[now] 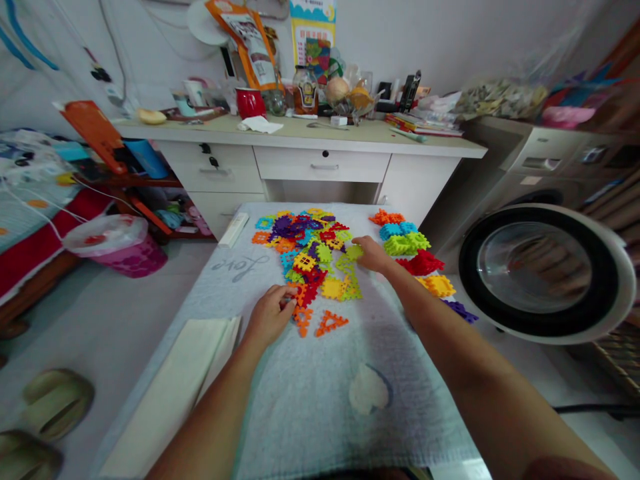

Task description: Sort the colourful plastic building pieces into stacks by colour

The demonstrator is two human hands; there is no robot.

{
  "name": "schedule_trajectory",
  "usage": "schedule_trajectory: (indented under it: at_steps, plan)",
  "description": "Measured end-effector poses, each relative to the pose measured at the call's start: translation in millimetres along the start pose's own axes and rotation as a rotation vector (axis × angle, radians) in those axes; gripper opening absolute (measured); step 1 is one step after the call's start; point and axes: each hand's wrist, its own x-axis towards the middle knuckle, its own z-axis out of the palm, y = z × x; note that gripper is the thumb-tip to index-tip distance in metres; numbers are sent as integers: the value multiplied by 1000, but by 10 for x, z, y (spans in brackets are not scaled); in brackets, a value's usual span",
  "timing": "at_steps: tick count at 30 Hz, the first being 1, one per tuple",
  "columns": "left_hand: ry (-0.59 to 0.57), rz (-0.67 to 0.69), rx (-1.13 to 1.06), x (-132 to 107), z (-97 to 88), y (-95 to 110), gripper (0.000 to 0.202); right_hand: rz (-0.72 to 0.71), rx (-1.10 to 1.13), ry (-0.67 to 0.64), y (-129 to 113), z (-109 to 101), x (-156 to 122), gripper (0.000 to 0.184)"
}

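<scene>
A mixed heap of interlocking plastic building pieces [300, 233] lies in the middle of the cloth-covered table. At its near left edge my left hand [273, 312] is closed, thumb and fingers pinched on an orange piece [299, 292]. My right hand [369, 255] reaches to the heap's right side, its fingers closed on a lime green piece [354, 252]. Just in front of the heap lie an orange triangular piece [331, 323] and another orange piece [303, 320]. A yellow square piece [332, 288] rests between the hands.
Along the right table edge run separate colour groups: orange [387, 217], blue [397, 230], green [407, 243], red [423, 262], yellow [439, 286] and purple [460, 311]. A folded pale board [175, 380] lies left. An open washing machine door [545, 273] stands right.
</scene>
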Motion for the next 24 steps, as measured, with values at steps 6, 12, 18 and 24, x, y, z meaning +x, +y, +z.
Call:
schedule_trajectory:
  at_steps: [6, 12, 18, 24]
  plan:
    - [-1, -5, 6, 2, -11, 19, 19, -38, -263, -103, -15, -48, 6, 61]
    - [0, -6, -6, -2, -4, 7, 21, -90, -313, -156, -133, -104, 22, 50]
    - [1, 8, -1, 3, 9, -34, 21, -112, -328, -47, 109, -428, -38, 60]
    - [-9, 4, 8, -1, 15, -59, 21, 75, -372, -10, 665, -863, -107, 60]
